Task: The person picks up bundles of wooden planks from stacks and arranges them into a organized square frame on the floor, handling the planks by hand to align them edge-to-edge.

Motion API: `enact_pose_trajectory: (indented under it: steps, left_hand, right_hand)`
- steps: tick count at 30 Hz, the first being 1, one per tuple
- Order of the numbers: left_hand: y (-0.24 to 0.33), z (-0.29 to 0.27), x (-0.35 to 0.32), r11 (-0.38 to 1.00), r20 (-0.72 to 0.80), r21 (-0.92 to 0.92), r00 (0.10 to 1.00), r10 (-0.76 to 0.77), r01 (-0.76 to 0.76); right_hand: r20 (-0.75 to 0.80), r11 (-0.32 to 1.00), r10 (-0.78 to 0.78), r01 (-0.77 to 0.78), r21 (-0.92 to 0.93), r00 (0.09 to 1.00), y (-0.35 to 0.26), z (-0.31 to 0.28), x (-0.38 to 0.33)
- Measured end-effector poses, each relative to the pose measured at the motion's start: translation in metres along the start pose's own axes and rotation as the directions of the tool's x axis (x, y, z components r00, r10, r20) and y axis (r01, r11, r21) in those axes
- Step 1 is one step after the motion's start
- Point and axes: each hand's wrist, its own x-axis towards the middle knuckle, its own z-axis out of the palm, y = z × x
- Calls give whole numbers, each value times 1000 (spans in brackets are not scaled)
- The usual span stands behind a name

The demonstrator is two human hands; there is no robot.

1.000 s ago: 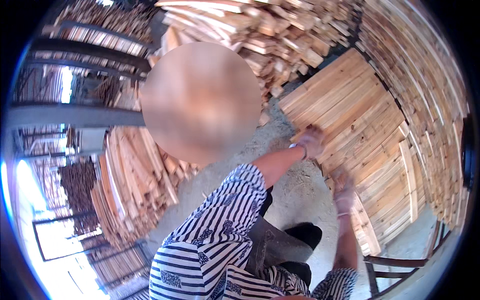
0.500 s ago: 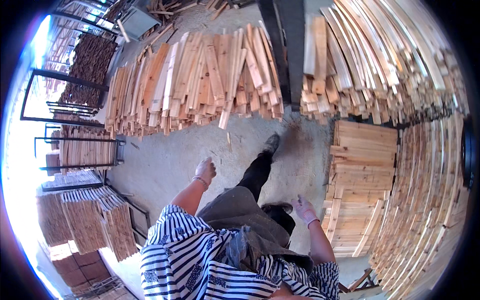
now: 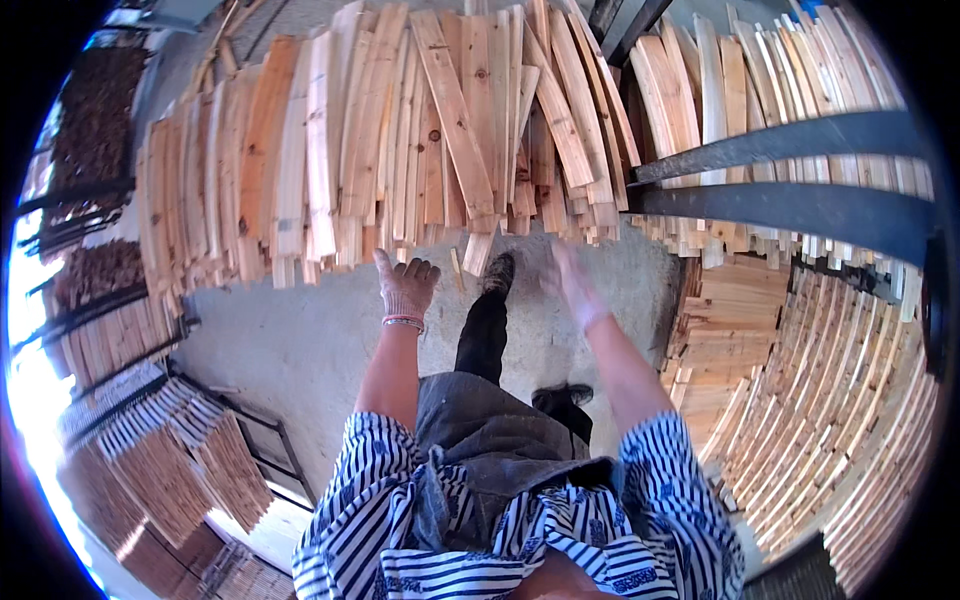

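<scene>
Here nothing is held in either gloved grip, the left hand [image 3: 404, 288] spread open and the blurred right hand [image 3: 568, 282] likewise, just short of the leaning pile of pale planks [image 3: 400, 150], judged stiff, light, splintery, best taken at the lower ends.

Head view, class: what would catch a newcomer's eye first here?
A big heap of pale wooden planks fans across the top. Both gloved hands reach toward it, empty: left hand and blurred right hand. A dark metal beam crosses upper right, above stacked slats.
</scene>
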Motion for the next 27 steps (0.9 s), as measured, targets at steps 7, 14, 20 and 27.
enact_pose_trajectory:
  steps: [7, 14, 20, 27]
  left_hand:
    - [10, 37, 29, 999, 180, -37, 984, -4, 11]
    - [6, 91, -30, 998, -62, -66, 998, -7, 3]
    - [19, 69, -24, 964, 438, 189, 862, -255, 189]
    - [34, 82, 6, 576, 247, 817, 927, -281, -43]
  right_hand:
    - [-282, 868, -300, 138, -477, 911, -96, 89, 175]
    - [-324, 913, -206, 62, -404, 923, -122, 136, 159]
    - [-117, 993, 95, -102, -52, 989, -165, 90, 152]
    - [-134, 894, -93, 24, -448, 987, -153, 92, 162]
